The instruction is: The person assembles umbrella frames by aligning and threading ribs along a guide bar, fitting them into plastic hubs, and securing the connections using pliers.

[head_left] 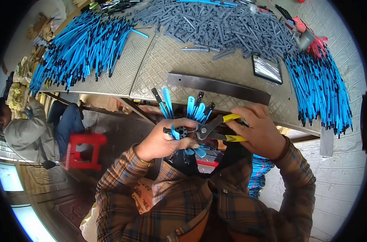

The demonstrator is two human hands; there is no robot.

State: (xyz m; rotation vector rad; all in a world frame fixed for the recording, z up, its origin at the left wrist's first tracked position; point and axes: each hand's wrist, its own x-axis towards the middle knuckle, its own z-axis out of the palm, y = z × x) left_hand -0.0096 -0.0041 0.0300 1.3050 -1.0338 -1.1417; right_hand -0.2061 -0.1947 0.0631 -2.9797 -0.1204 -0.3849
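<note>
Left hand [161, 140] grips a dark round hub [181, 132], blue strips [166, 99] fanning around it. Right hand [259, 131] holds yellow-handled pliers [204, 130], nose just beside the hub. On the table [161, 60]: grey tubes [216, 30] heaped at back, blue sticks [84, 46] piled left and right, dark metal bar [218, 87] near front edge. Co-worker [28, 135] at far left, red stool [84, 151] close by.

At the centre of the frame, strips [190, 105] are showing bright blue with black among them, and pliers [204, 130] are showing yellow and black handles. At upper left, rods [90, 42] are repeating blue and black, as are slimmer rods [320, 90] at right. Along the top, tubes [216, 28] are looking slate grey; the beige tabletop [163, 60] is carrying a diamond pattern. Lower down, a plaid shirt [123, 171] is mixing brown, orange and dark tones. At left, a stool [88, 139] is showing red.
</note>
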